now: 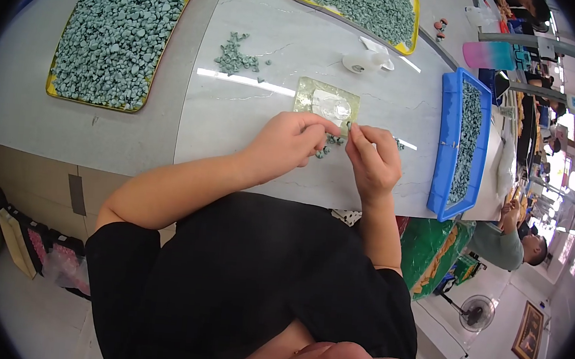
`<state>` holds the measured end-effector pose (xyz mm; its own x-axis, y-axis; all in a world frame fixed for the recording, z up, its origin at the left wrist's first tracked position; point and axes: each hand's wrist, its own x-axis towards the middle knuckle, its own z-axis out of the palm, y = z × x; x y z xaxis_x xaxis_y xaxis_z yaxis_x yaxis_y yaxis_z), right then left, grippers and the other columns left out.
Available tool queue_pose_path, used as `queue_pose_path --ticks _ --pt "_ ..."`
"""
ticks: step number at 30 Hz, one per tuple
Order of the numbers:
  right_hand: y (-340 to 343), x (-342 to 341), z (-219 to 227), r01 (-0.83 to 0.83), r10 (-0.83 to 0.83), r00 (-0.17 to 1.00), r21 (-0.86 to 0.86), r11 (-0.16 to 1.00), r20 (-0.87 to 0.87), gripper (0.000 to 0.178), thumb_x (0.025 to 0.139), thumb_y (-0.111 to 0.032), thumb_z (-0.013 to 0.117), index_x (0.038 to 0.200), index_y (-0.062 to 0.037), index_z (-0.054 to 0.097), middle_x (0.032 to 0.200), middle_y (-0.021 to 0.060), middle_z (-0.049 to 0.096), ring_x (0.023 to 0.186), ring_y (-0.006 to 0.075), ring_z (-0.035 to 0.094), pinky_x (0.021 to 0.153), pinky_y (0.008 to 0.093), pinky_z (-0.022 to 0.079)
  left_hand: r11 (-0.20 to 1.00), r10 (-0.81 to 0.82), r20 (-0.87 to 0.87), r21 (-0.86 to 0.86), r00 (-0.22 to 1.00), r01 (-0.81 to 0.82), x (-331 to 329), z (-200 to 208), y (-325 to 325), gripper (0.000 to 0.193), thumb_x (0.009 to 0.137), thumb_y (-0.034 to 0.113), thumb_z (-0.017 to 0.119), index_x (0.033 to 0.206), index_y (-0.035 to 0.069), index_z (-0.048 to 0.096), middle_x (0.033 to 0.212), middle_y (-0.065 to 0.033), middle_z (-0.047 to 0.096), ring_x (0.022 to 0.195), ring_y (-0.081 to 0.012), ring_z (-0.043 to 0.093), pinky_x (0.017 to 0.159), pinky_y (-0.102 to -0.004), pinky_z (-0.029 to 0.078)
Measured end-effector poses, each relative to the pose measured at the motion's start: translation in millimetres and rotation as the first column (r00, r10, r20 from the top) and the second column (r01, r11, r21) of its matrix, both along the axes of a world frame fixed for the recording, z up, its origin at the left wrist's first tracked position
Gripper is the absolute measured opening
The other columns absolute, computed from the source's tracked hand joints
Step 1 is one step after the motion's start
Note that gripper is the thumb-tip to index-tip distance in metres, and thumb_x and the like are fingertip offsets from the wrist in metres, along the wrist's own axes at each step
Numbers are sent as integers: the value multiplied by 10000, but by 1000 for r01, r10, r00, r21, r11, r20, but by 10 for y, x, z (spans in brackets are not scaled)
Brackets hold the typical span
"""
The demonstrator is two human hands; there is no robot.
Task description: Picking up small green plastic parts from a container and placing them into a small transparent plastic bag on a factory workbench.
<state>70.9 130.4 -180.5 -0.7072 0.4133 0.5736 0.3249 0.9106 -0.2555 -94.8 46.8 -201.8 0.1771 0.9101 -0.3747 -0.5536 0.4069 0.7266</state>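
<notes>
Between the thumb and index finger of my right hand (375, 158) is a small green stone-like piece (349, 125). My left hand (292, 139) comes in from the other side, fingers curled and the index fingertip close to that piece; whatever it may hold is too small to make out. Just beyond both hands lies a flat yellowish square pad (307, 91) with a clear, whitish patch (331, 105) on it. Several loose green pieces (323, 152) lie on the table below my fingertips, partly covered by the hands.
A yellow-rimmed tray of green pieces (52, 84) stands at left, another yellow tray (414, 26) at the back. Farther right is a blue bin (446, 145). A small pile of pieces (235, 59) and a white bottle (362, 63) lie beyond the pad. Another person (511, 243) sits at right.
</notes>
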Motion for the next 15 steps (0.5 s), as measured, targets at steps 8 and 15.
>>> queue_pose_path --ticks 8,15 --pt "62 -52 -68 -15 6 997 123 992 73 272 608 97 723 862 29 655 801 92 618 695 219 595 586 294 478 992 122 211 -13 970 -122 -93 33 -1 146 961 183 467 963 39 492 840 -42 535 564 -41 329 476 -185 279" --pt "38 -84 -68 -25 5 991 148 989 131 255 611 89 726 848 30 656 818 97 620 715 224 600 599 289 480 978 202 362 -119 910 -170 -139 22 -7 155 965 190 463 949 40 498 850 -52 528 578 -48 347 480 -188 296"
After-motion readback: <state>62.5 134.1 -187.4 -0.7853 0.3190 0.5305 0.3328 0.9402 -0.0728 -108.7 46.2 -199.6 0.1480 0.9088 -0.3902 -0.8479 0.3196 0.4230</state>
